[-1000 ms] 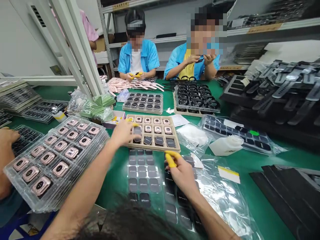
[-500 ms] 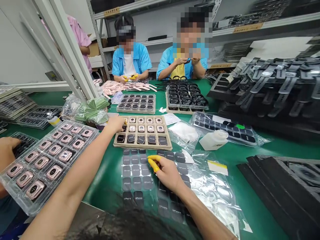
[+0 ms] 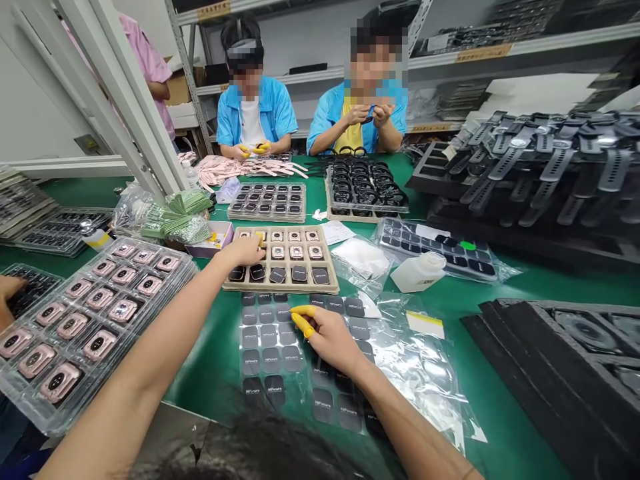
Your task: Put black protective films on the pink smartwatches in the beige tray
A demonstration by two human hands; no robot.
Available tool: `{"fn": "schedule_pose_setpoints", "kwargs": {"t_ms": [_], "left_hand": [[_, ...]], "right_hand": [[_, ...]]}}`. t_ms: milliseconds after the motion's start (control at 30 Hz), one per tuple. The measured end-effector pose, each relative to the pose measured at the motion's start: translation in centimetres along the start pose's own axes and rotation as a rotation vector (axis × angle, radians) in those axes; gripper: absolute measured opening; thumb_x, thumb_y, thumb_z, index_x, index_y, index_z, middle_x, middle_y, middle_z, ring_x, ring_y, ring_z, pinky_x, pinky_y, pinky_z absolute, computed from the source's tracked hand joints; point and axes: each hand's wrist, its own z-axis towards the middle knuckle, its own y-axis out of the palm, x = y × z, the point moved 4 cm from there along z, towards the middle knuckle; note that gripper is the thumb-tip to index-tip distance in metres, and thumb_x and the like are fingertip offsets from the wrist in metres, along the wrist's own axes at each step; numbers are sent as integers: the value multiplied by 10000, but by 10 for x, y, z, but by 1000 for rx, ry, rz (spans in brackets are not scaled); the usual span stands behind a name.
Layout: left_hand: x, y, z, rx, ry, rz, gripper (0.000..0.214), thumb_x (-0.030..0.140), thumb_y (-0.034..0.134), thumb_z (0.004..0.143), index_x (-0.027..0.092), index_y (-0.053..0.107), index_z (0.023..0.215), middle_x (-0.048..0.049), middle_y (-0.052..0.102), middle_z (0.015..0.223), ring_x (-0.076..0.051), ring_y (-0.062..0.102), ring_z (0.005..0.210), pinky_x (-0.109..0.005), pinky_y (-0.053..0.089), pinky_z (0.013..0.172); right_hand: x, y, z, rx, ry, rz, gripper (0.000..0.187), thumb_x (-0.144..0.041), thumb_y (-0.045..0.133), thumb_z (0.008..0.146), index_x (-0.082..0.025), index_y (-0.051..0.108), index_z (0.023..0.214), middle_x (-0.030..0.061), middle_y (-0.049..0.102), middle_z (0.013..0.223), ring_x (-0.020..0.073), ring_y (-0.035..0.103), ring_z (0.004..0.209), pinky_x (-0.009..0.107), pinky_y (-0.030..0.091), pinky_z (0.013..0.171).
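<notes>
My left hand reaches over a beige tray of pink watch cases. Its fingers curl down at the tray's left columns, a yellow finger cot on one of them; whatever they grip is hidden. In the tray's front row lie dark square pieces, several with lettering. My right hand, with yellow cots on thumb and index finger, is closed in a pinch at the right edge of a clear sheet of dark square stickers. Whether something thin sits between those fingertips is too small to tell. More sticker sheets lie under this hand.
Stacked clear trays of pink watch cases stand at left, a purple box behind. A white bottle and a bagged tray are at right. Black foam and watches with straps lie beyond. Two co-workers sit opposite.
The view has shifted slightly. My left hand has moved a little right across the tray's left columns. My right hand keeps its pinch by the sticker sheet.
</notes>
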Motion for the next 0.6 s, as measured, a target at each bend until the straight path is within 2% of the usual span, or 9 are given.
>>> {"fn": "schedule_pose_setpoints", "kwargs": {"t_ms": [100,200,233,300,367,433,500,600], "left_hand": [[-2,-2,-13,85,-84,-29,396,304,488,955,74,567,1268,-248,704,1238,-359,686,1150,-421,513,962],[10,4,-39,233,-126,-168,381,273,447,975,89,555,1290,-223,711,1186,-344,681,1151,-443,508,989],[18,9,-52,325,-120,-399,370,280,476,972,106,569,1285,-193,729,1124,-324,698,1103,-436,513,987],[41,28,-77,365,-19,-1058,408,341,539,968,156,558,1331,-119,747,1042,-264,728,1006,-402,543,961],[66,52,-97,277,6,-1569,415,388,652,910,174,593,1260,-94,739,1071,-230,735,954,-396,562,946],[86,72,-111,180,-9,-1788,376,386,746,839,171,633,1126,-74,735,1061,-201,727,905,-383,567,928],[95,81,-118,113,-8,-1818,357,373,800,795,164,652,1044,-63,740,1030,-182,710,913,-350,550,929],[100,87,-120,-44,53,-1707,352,354,849,760,157,674,993,-64,747,1000,-172,692,923,-314,526,911]], "right_hand": [[5,-1,1,20,10,41,262,-391,549,982,-236,754,1030,38,760,854,197,659,707,343,522,662],[16,-6,2,190,123,198,314,-481,609,941,-239,740,1092,36,728,843,181,640,682,333,540,642],[20,-7,1,254,167,289,359,-512,641,915,-240,723,1134,40,720,870,180,644,699,328,550,636],[25,-7,2,321,219,483,475,-545,722,849,-249,676,1218,54,717,973,187,668,789,327,580,666],[25,-5,2,326,217,614,553,-542,790,790,-263,650,1246,64,718,1068,195,686,890,348,605,758],[24,-4,2,343,216,644,528,-535,812,770,-259,671,1197,65,729,1060,197,694,915,371,604,836],[23,-5,0,379,227,612,448,-531,802,782,-244,705,1113,68,741,1013,204,703,908,383,600,863],[20,-9,-4,404,221,491,335,-491,755,839,-237,728,1054,75,752,1003,213,711,903,390,600,864]]}}
